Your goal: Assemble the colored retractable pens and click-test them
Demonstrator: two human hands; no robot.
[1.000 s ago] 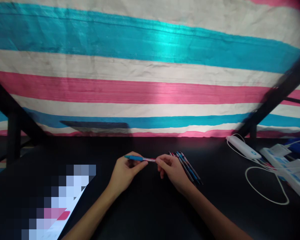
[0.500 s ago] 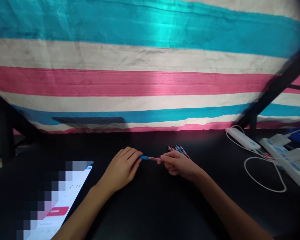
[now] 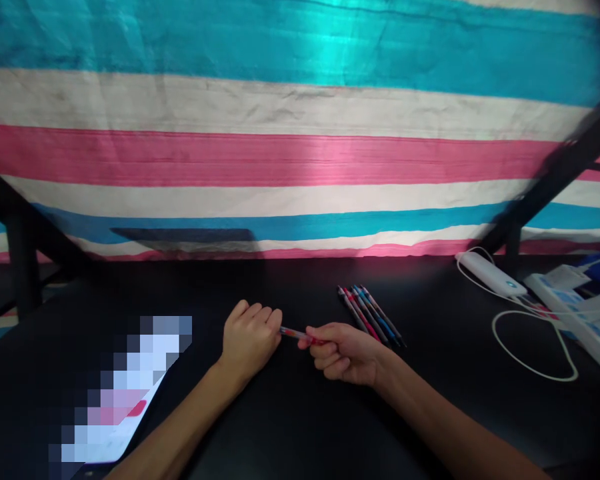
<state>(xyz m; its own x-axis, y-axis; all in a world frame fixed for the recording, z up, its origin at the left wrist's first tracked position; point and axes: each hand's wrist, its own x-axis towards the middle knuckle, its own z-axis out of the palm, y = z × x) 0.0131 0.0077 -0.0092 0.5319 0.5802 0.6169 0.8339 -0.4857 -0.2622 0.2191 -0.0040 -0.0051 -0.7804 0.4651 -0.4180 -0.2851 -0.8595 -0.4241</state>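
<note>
A slim pen (image 3: pixel 293 333) with a clear, red-tinted barrel spans the gap between my two hands. My left hand (image 3: pixel 254 337) is closed in a fist around its left end, which is hidden in the fingers. The right part of the barrel is pinched between thumb and fingers of my right hand (image 3: pixel 343 350), whose other fingers are curled. Just beyond that hand, several pens (image 3: pixel 367 313) lie side by side on the black table (image 3: pixel 300 413), some with red and some with blue parts.
At the left lies a lit, partly pixelated screen (image 3: pixel 130 427). A white power strip (image 3: pixel 570 313), a white device (image 3: pixel 490 273) and a looped cable (image 3: pixel 535 379) are at the right. A striped sheet (image 3: pixel 300 160) hangs behind, with dark slanted bars (image 3: pixel 555 173) at both sides.
My left hand has closed into a fist over the pen's blue end, which showed before. Both hands sit slightly lower in view, and more of the row of pens is uncovered.
</note>
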